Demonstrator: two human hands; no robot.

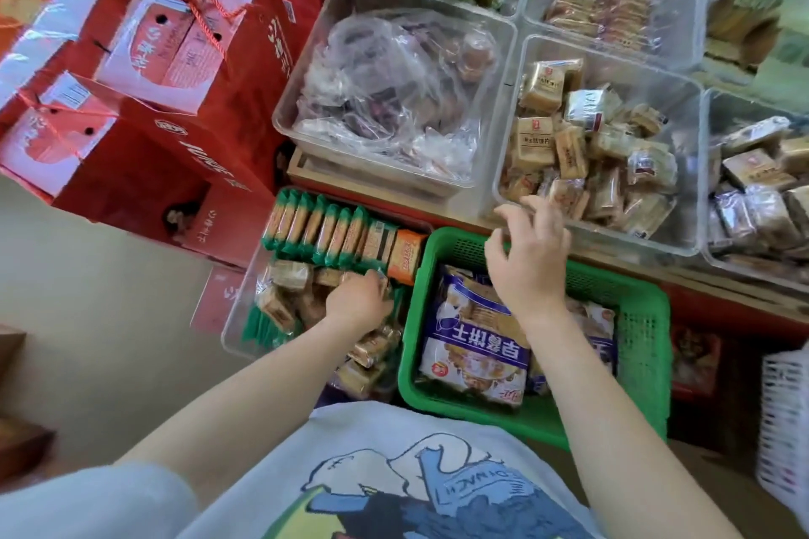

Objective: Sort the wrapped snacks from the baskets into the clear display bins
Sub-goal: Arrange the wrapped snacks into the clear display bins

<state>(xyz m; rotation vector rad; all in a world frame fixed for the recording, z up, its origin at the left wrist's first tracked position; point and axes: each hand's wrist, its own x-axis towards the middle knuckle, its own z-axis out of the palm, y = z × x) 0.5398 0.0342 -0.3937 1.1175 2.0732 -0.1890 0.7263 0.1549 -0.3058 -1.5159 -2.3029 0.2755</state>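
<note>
The left hand (359,302) is down in the clear tray (236,319) at lower centre-left of the frame, among small tan packs (289,276). Its fingers curl over packs at the tray's middle, just below the row of green-edged packs (324,232) that stand on edge across the tray's upper part. It appears to be grasping one or more tan packs, though the knuckles hide just what is held.

The right hand (529,249) hovers above the upper rim of the green basket (639,319), at the frame's centre. Its fingers are spread and loosely bent, with nothing in them; the fingertips reach the near wall of the tan-snack bin (683,232) directly above in the frame. Whether they touch the wall cannot be told.

That bin, centre-right, holds wrapped tan snacks (582,153) like those under the left hand, so it is probably where they go. It lies up and to the right of the left hand, beyond the basket, and is far nearer the right hand. The blue bags (473,333) lie flat in the basket under the right wrist, their long axis running up and down the frame.

The move likely turns on carrying the left hand's packs up and right across the basket, or passing them to the released right hand.
</note>
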